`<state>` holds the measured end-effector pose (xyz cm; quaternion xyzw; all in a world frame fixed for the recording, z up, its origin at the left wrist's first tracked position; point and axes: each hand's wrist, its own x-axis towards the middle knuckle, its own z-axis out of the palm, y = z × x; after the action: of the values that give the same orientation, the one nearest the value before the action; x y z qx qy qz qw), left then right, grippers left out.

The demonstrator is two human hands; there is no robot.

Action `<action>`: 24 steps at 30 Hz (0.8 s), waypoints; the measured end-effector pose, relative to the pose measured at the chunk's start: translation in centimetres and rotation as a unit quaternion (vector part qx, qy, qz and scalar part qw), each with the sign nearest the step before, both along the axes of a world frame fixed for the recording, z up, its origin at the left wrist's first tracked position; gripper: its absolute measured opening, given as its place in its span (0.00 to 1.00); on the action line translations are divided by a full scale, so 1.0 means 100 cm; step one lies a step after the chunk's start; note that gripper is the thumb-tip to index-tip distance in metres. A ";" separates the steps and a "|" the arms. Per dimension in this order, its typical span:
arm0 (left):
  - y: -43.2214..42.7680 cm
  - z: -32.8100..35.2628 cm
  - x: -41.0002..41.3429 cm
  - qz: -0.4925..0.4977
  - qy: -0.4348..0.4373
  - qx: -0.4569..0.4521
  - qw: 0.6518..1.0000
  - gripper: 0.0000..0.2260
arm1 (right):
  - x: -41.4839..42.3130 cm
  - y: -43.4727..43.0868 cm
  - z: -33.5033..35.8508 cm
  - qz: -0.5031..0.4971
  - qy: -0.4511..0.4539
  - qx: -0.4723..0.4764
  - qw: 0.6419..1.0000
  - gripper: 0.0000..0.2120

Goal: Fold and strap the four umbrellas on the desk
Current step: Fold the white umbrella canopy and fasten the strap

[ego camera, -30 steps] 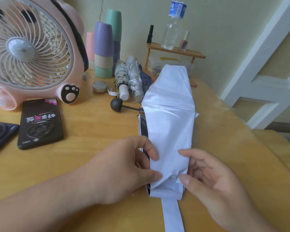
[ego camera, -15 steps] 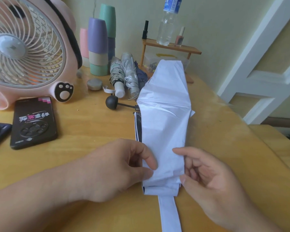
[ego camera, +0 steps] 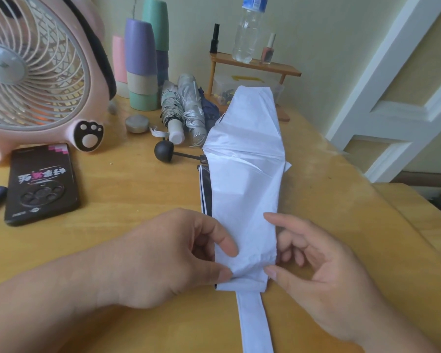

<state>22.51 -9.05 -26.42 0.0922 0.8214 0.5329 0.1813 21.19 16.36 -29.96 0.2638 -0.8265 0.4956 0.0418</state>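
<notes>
Since the earlier frame the hands have barely shifted: both have kept to the near end of the white umbrella (ego camera: 245, 179), and the thumbs have crept a little closer over the fold. The left hand (ego camera: 168, 258) pinches the canopy's left edge between thumb and forefinger; the right hand (ego camera: 313, 271) presses thumb and fingers to the right edge, partly curled. The umbrella lies lengthwise on the desk (ego camera: 127, 189), its strap (ego camera: 255, 322) trailing toward the near edge, its black knob (ego camera: 164, 151) poking out left.

The risk, I judge: slick fabric may spring open if either pinch slackens, and the loose pleats far up may bunch unevenly.

Three folded umbrellas (ego camera: 186, 110) lie at the far side. The wooden desk also carries a fan (ego camera: 36, 72), a phone (ego camera: 40, 184) and cups (ego camera: 141, 64) against a pale wall.
</notes>
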 end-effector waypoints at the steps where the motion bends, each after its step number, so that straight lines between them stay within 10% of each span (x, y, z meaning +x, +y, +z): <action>1: 0.000 0.000 0.000 0.000 0.003 -0.013 1.000 0.11 | 0.000 0.001 0.000 0.006 0.000 0.011 1.000 0.30; 14: 0.018 0.003 0.014 0.011 0.085 -0.184 0.979 0.06 | -0.003 0.000 0.002 0.058 0.111 0.114 0.985 0.09; 24: 0.020 -0.003 0.012 0.019 0.172 -0.249 0.953 0.04 | 0.002 -0.009 0.009 -0.019 -0.136 -0.080 0.987 0.10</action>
<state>23.75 -7.07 -26.76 0.1185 0.9485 0.2904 0.0437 21.44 15.47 -29.03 0.1741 -0.7868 0.5908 -0.0405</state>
